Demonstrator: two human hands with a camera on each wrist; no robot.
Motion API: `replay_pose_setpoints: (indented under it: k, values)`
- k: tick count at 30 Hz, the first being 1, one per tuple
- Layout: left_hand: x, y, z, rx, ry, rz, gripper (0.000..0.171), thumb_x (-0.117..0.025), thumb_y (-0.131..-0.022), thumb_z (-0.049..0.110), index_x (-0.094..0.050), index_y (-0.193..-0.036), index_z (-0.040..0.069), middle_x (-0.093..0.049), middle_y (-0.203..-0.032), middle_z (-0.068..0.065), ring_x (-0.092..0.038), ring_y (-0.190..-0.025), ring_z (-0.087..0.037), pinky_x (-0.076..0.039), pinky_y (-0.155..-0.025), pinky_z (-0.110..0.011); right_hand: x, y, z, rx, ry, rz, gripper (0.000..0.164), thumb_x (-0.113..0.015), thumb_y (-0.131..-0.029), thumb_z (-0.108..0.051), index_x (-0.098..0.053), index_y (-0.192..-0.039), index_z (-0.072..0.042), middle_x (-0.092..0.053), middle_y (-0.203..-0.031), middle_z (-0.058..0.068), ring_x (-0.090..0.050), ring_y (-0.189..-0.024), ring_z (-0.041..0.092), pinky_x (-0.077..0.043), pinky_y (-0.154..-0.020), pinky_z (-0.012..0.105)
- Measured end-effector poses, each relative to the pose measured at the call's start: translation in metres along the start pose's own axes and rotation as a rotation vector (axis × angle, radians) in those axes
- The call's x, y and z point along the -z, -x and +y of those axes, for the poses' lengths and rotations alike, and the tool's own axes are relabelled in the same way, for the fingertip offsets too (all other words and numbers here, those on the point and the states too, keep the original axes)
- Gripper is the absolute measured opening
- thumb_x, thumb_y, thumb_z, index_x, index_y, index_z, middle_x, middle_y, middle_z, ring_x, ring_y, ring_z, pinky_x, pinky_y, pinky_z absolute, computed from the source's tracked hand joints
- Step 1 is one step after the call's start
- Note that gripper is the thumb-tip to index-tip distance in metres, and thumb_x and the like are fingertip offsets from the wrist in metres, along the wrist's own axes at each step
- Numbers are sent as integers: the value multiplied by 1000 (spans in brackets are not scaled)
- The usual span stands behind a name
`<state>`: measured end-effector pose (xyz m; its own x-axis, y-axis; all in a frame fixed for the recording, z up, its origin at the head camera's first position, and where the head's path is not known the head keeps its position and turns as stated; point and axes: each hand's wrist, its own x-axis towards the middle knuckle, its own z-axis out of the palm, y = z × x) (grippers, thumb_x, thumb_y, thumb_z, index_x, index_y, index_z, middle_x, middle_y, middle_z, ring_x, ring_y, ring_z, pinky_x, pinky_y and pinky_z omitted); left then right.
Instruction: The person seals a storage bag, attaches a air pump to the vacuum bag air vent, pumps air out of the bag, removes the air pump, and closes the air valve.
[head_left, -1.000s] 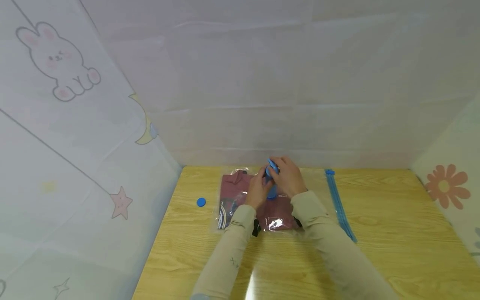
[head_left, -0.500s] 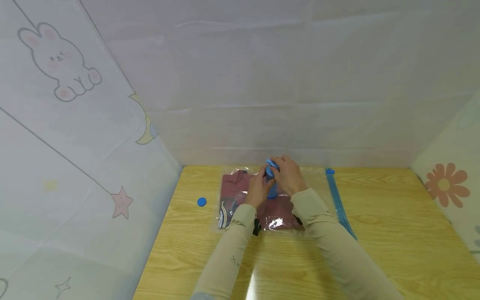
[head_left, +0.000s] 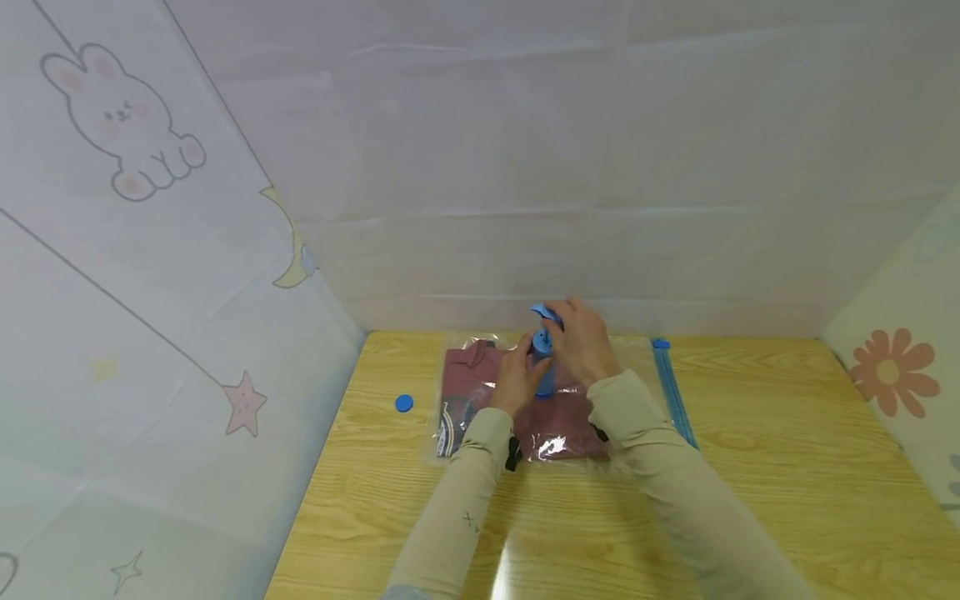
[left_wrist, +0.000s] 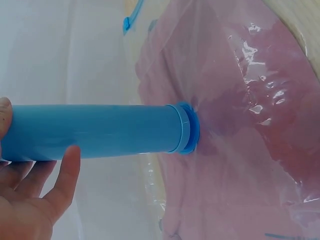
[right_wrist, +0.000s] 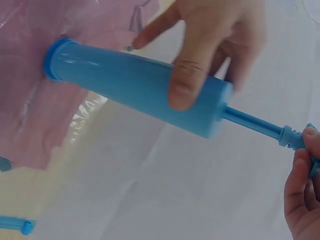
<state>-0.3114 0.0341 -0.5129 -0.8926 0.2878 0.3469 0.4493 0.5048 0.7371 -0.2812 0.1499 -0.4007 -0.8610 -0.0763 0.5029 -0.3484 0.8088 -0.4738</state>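
A blue hand pump (right_wrist: 125, 82) stands upright on the valve of a clear vacuum storage bag (head_left: 637, 358) that holds a folded dark red garment (head_left: 555, 425). My left hand (head_left: 515, 379) grips the upper part of the pump barrel, thumb on one side and fingers on the other. My right hand (head_left: 581, 342) pinches the pump's handle (head_left: 547, 313), which is drawn up so part of the rod (right_wrist: 252, 122) shows above the barrel. In the left wrist view the barrel's foot meets the blue valve ring (left_wrist: 192, 127).
A round blue cap (head_left: 403, 403) lies on the wooden table (head_left: 360, 500) left of the bag. The bag's blue zip strip with its slider (head_left: 660, 343) runs along the right side. Patterned cloth walls (head_left: 480, 167) stand behind and at both sides.
My right hand has risen slightly with the pump handle, so the rod now shows above the barrel. My left hand keeps its grip on the barrel.
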Motion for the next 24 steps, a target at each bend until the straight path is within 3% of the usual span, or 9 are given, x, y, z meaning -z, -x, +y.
replay_pose_setpoints:
  k: [11, 17, 24]
  values:
    - [-4, -3, -5, 15, -14, -3, 50, -59, -84, 36, -41, -128, 18, -64, -109, -7, -62, -93, -18, -50, -79, -31, 36, -19, -30, 277, -72, 270, 19, -62, -83, -5, -64, -101, 2, -55, -84, 13, -55, -62, 19, -45, -53, 29]
    - [-3, -3, -1, 30, -44, -4, 49, -63, -82, 31, -44, -125, 18, -64, -110, -7, -61, -99, -18, -49, -83, -31, 50, -28, -41, 315, -150, 378, 17, -64, -81, -4, -66, -97, 2, -58, -83, 14, -58, -64, 20, -48, -54, 32]
    - [-2, -1, 3, 35, -55, -7, 52, -64, -82, 29, -43, -127, 15, -63, -112, -8, -59, -105, -19, -47, -88, -32, 57, -31, -45, 322, -163, 421, 16, -65, -80, -7, -67, -94, 2, -60, -85, 13, -59, -66, 18, -48, -57, 29]
